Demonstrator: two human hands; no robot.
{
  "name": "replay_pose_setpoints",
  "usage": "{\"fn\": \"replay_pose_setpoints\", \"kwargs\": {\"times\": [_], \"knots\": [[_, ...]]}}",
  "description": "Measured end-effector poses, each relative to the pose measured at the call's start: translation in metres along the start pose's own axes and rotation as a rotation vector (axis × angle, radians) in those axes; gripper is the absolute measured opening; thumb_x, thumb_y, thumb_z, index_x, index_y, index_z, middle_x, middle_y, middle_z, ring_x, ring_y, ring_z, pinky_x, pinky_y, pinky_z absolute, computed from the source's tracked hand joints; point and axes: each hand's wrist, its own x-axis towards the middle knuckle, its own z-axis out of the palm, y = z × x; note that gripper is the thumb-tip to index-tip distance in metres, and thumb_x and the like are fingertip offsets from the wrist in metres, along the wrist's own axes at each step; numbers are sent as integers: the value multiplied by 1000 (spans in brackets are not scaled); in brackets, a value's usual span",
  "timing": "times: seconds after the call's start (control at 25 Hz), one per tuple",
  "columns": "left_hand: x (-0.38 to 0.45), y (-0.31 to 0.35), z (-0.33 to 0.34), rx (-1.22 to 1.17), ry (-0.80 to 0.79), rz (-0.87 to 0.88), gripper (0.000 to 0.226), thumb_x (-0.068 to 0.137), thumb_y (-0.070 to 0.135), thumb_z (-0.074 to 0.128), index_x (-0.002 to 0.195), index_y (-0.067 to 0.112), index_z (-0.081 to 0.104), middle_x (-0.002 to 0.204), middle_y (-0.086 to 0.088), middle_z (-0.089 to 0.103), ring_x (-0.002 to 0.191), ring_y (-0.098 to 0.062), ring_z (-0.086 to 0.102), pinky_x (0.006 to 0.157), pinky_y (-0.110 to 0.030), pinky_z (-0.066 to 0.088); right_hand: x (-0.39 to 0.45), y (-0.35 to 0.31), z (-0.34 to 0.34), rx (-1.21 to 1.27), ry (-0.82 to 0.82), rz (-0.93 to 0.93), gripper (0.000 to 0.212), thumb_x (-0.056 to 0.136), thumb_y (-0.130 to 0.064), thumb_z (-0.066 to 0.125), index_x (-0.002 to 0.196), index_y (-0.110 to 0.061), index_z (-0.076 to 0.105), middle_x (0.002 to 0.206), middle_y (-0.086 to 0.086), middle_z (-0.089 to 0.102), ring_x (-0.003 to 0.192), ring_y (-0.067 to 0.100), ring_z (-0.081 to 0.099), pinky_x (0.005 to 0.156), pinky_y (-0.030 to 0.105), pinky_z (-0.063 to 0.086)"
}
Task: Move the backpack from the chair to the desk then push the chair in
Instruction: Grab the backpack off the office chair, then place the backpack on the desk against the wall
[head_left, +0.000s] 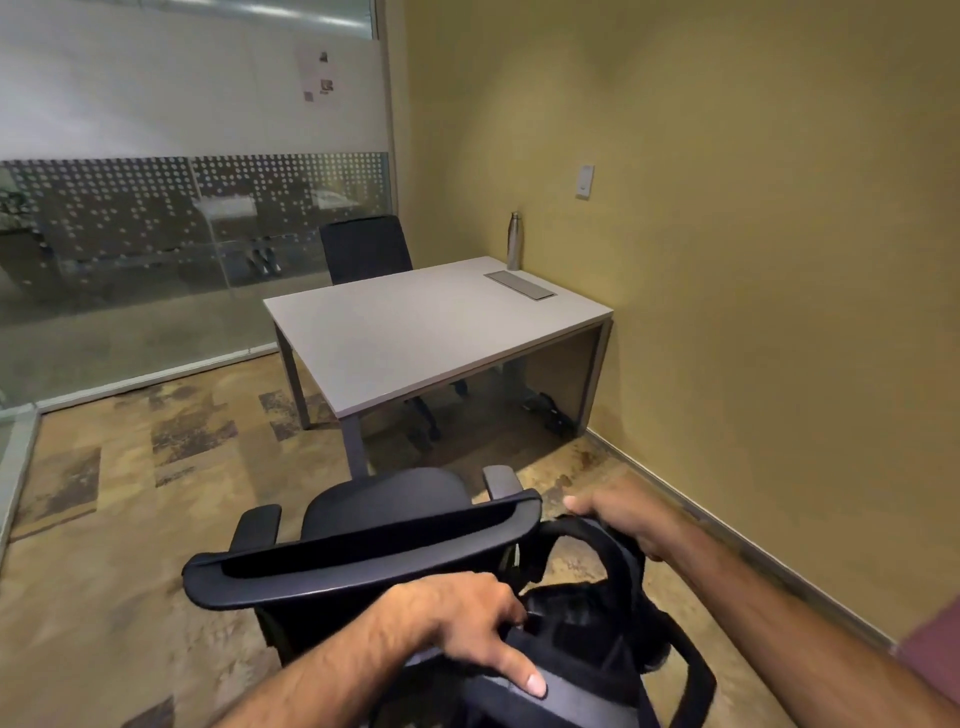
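A black backpack (587, 639) hangs low in front of me, behind and to the right of a black office chair (363, 540) that faces the desk. My left hand (467, 618) grips the backpack's near top edge. My right hand (623, 519) is closed around its black shoulder strap, beside the chair's backrest. The chair's seat is bare. The grey desk (415, 322) stands ahead against the yellow wall, about a chair's length beyond the chair.
A steel bottle (514, 240) and a grey cable cover (521, 285) sit at the desk's far right. A second black chair (366, 248) is tucked in at the far side. Glass partition on the left, yellow wall on the right, carpet in between.
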Motion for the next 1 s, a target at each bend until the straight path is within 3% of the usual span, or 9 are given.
{"fn": "replay_pose_setpoints", "kwargs": {"times": [0.12, 0.24, 0.4, 0.44, 0.56, 0.68, 0.8, 0.88, 1.0], "knots": [[25, 12, -5, -77, 0, 60, 50, 77, 68, 76, 83, 22, 58, 75, 7, 59, 76, -21, 59, 65, -33, 42, -4, -9, -19, -418, 80, -186, 54, 93, -51, 69, 62, -8, 57, 65, 14, 55, 61, 23, 50, 62, 35, 32], [49, 25, -20, -441, 110, 151, 43, 77, 55, 85, 95, 22, 63, 82, 13, 65, 73, -5, 62, 66, -22, 48, -14, -18, -51, -631, 146, -278, 67, 95, -63, 57, 51, -14, 45, 55, 3, 45, 51, 19, 40, 55, 36, 26], [99, 61, -58, -654, 583, 210, 71, 72, 65, 82, 123, 28, 50, 119, 8, 60, 106, -4, 59, 95, -29, 51, -21, -24, -105, -783, 240, -392, 74, 95, -69, 52, 44, -15, 42, 45, -1, 43, 44, 16, 39, 49, 34, 27], [114, 72, -69, -696, 622, 230, 75, 69, 70, 77, 125, 28, 51, 122, 7, 59, 113, -7, 58, 101, -33, 49, -20, -26, -119, -846, 263, -429, 74, 95, -70, 49, 44, -16, 43, 45, 0, 44, 44, 16, 40, 48, 34, 27], [160, 105, -98, -751, 444, 267, 71, 67, 80, 65, 112, 25, 67, 108, 8, 73, 103, -8, 68, 103, -40, 53, -9, -26, -155, -937, 308, -503, 74, 96, -72, 39, 48, -16, 47, 48, 1, 49, 45, 17, 45, 49, 33, 32], [205, 126, -116, -863, 412, 293, 70, 61, 70, 82, 108, 18, 76, 103, -3, 81, 100, -22, 75, 101, -48, 56, 5, -17, -188, -910, 363, -556, 69, 101, -65, 36, 53, -17, 53, 51, 2, 51, 48, 20, 47, 53, 36, 38], [238, 143, -127, -1031, 472, 385, 46, 58, 52, 92, 91, 22, 81, 95, -4, 82, 94, -22, 78, 89, -38, 60, 20, -4, -218, -794, 400, -626, 54, 105, -53, 41, 69, -16, 57, 61, 3, 57, 56, 23, 52, 59, 40, 43], [256, 157, -128, -1138, 501, 442, 41, 62, 48, 93, 92, 23, 81, 96, -6, 82, 92, -22, 78, 80, -29, 59, 31, 2, -235, -627, 396, -647, 45, 106, -44, 46, 76, -14, 61, 66, -2, 60, 63, 20, 56, 65, 40, 46], [278, 180, -131, -1273, 558, 458, 49, 62, 46, 91, 94, 11, 78, 93, -14, 81, 84, -25, 77, 73, -29, 59, 48, 11, -249, -193, 423, -628, 45, 103, -44, 47, 85, -11, 71, 60, -15, 62, 59, 0, 56, 66, 24, 44]]}}
